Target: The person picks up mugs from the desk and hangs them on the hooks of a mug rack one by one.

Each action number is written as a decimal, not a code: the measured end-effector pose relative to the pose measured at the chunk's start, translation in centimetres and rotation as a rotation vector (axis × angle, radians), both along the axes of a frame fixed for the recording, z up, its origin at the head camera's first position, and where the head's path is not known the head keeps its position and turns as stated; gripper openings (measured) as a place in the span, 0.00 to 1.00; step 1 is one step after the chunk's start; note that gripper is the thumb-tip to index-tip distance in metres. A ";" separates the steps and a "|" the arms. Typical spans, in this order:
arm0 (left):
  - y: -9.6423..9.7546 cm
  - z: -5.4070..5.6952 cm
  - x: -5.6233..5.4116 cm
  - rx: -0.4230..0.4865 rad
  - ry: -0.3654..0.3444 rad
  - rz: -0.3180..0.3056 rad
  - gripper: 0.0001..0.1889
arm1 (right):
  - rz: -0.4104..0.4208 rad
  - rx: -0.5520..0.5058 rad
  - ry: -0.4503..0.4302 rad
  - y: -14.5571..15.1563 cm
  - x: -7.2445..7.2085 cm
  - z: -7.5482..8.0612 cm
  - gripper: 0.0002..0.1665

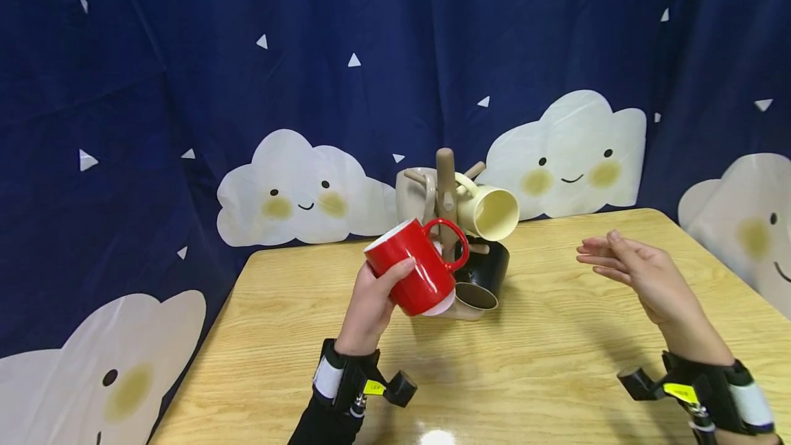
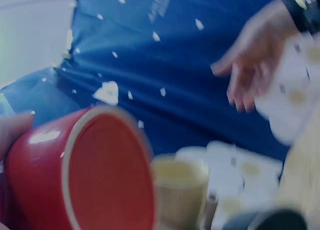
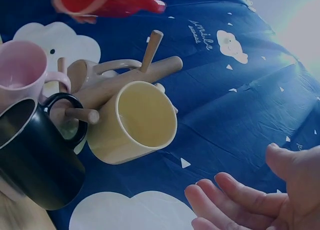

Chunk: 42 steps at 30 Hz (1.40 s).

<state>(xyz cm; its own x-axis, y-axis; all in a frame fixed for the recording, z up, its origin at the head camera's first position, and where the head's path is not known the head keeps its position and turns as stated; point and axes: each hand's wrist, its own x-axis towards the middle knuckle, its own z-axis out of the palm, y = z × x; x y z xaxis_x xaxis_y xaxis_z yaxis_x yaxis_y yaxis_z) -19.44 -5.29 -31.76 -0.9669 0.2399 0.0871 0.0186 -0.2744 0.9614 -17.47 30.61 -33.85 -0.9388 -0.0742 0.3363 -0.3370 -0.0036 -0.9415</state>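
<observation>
My left hand grips a red mug around its body, tilted, with the handle toward the right. In the head view it overlaps the wooden mug tree behind it. The left wrist view shows the mug's round base close up. On the tree hang a cream-yellow mug, a black mug, a beige mug and a pink mug, the last mostly hidden in the head view. Off to the right, my right hand is raised over the table, fingers extended and holding nothing.
Underneath is a light wooden table. Behind it hangs a dark blue curtain with white clouds and small triangles. Wooden pegs stick out from the tree's post.
</observation>
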 end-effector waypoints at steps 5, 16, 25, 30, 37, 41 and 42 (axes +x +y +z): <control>1.9 1.1 -0.2 0.221 -0.042 0.055 0.31 | -0.040 0.084 -0.033 -0.4 -0.1 -0.1 0.19; 4.8 0.7 -2.1 0.256 -0.034 0.207 0.32 | -0.024 0.206 -0.044 -1.2 -0.3 -0.4 0.18; 5.6 0.1 -3.1 0.231 -0.051 0.258 0.35 | -0.008 0.236 -0.044 -1.5 -0.5 -0.5 0.17; 6.0 -0.1 -3.3 0.259 -0.035 0.249 0.35 | -0.002 0.235 -0.045 -1.5 -0.5 -0.6 0.18; 6.2 -0.3 -3.4 0.243 -0.054 0.259 0.35 | 0.002 0.243 -0.054 -1.5 -0.6 -0.7 0.18; 6.4 -0.5 -3.4 0.234 -0.049 0.267 0.35 | -0.005 0.263 -0.058 -1.5 -0.7 -0.7 0.19; 6.5 -0.6 -3.4 0.232 -0.044 0.270 0.35 | -0.008 0.272 -0.061 -1.6 -0.7 -0.7 0.18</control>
<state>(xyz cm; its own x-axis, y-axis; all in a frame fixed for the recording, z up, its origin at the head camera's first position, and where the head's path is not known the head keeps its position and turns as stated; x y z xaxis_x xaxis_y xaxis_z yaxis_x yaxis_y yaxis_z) -22.88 1.17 -32.39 -0.9968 -0.0460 0.0658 0.0798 -0.4767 0.8755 -18.18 29.04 -34.60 -0.9578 -0.1462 0.2476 -0.2784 0.2547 -0.9261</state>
